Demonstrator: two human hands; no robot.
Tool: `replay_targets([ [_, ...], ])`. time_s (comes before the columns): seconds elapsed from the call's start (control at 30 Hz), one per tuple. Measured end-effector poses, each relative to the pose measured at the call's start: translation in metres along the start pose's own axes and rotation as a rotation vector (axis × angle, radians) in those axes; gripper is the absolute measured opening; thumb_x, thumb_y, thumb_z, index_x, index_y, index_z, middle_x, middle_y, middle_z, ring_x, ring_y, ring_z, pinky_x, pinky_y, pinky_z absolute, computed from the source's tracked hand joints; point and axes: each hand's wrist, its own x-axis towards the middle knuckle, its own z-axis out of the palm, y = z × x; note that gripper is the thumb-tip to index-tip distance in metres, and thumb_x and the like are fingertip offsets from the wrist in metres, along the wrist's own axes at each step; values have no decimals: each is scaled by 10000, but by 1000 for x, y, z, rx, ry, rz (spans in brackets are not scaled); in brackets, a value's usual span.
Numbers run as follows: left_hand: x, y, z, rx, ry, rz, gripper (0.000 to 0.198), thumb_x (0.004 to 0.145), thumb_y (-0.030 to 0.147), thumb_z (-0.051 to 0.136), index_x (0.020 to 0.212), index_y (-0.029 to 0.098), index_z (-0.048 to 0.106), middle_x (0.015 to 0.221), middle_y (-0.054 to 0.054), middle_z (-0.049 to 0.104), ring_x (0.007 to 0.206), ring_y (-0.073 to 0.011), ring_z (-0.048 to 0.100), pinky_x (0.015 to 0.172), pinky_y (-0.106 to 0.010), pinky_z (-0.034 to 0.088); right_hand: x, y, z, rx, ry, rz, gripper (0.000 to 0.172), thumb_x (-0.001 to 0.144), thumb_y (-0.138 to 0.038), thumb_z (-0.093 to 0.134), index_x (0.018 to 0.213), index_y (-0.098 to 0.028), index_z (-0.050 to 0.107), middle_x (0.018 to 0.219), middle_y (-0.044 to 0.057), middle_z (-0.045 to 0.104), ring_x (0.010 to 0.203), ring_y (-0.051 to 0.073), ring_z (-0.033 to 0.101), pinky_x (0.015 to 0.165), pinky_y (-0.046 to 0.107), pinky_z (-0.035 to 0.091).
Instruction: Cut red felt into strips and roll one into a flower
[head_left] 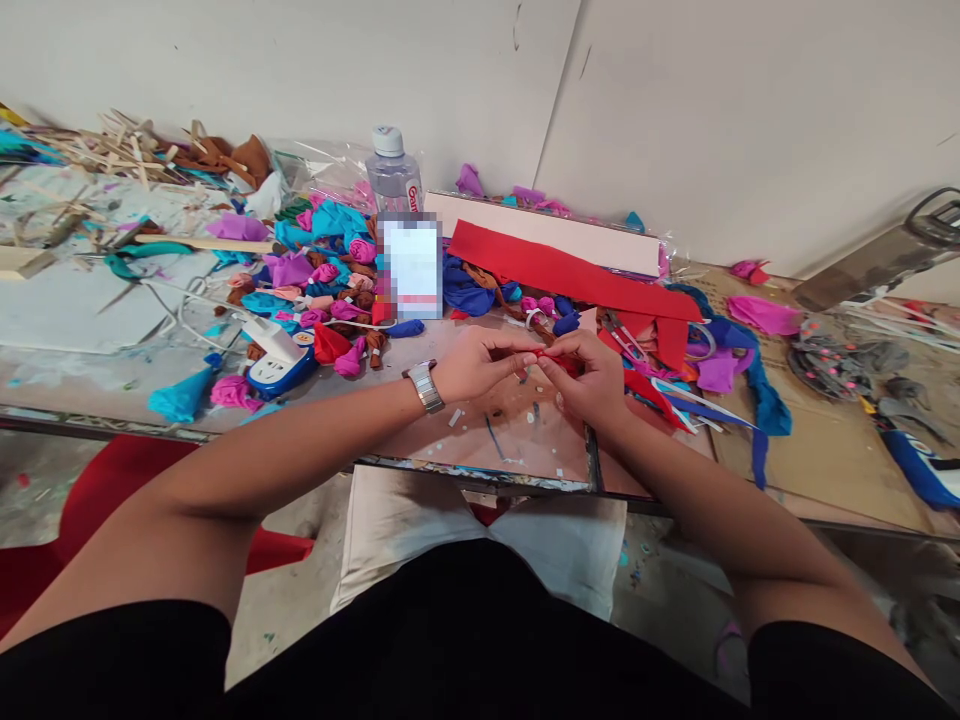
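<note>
Between the fingertips of both hands is a small piece of red crepe-like material (546, 355), mostly hidden by the fingers. My left hand (484, 364), with a metal watch (426, 387) on its wrist, pinches the left end. From the other side, my right hand (589, 377) is closed on the same piece with thumb and fingers. Both hands are held over the near edge of the table. Just beyond them lie a long red strip (562, 270) and a pair of scissors (628, 338).
Many coloured rolled flowers (322, 275) are heaped left of centre, around a lit phone (412, 265) and a water bottle (394, 175). A power strip (281, 372) sits near the front edge. Pliers (124, 265) and wood sticks (112, 150) lie left; cardboard (817, 450) lies right.
</note>
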Motion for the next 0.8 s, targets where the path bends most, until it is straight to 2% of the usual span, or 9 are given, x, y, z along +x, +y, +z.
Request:
replay_targets([
  [0.27, 3, 0, 0, -114, 8, -57, 452, 915, 509, 825, 1207, 163, 826, 1125, -125, 851, 866, -183, 804, 799, -312, 658, 1, -3, 1, -2, -9, -27, 196, 958, -469, 788, 1005, -281, 761, 950, 57, 798, 903, 251, 748, 830, 432, 629],
  [0.4, 3, -3, 1, -201, 8, -111, 516, 889, 467, 860, 1282, 151, 755, 1038, -123, 857, 835, -190, 821, 781, -313, 667, 0, -4, 0, -12, -11, -54, 147, 972, -427, 782, 1025, -290, 791, 986, 63, 812, 940, 255, 760, 850, 435, 637],
  [0.53, 3, -4, 0, -219, -3, -114, 512, 912, 478, 841, 1275, 136, 722, 993, -116, 853, 776, -166, 807, 724, -277, 646, 0, -5, -2, 23, -52, -40, 207, 1009, -455, 720, 1090, -282, 802, 1032, 78, 805, 956, 257, 754, 881, 453, 634],
  [0.63, 3, -4, 0, -212, -6, -95, 531, 910, 501, 842, 1278, 142, 710, 983, -112, 850, 796, -172, 811, 747, -288, 649, 0, -4, -3, 46, -61, -35, 241, 1046, -445, 652, 1120, -277, 808, 1052, 90, 800, 962, 258, 752, 890, 460, 633],
  [0.8, 1, -3, 0, -166, -12, -95, 527, 911, 494, 846, 1280, 143, 714, 949, -107, 851, 793, -181, 815, 783, -302, 652, 1, -2, -2, 80, -101, -65, 192, 1035, -351, 676, 1138, -268, 814, 1024, 80, 786, 934, 236, 742, 878, 425, 622],
])
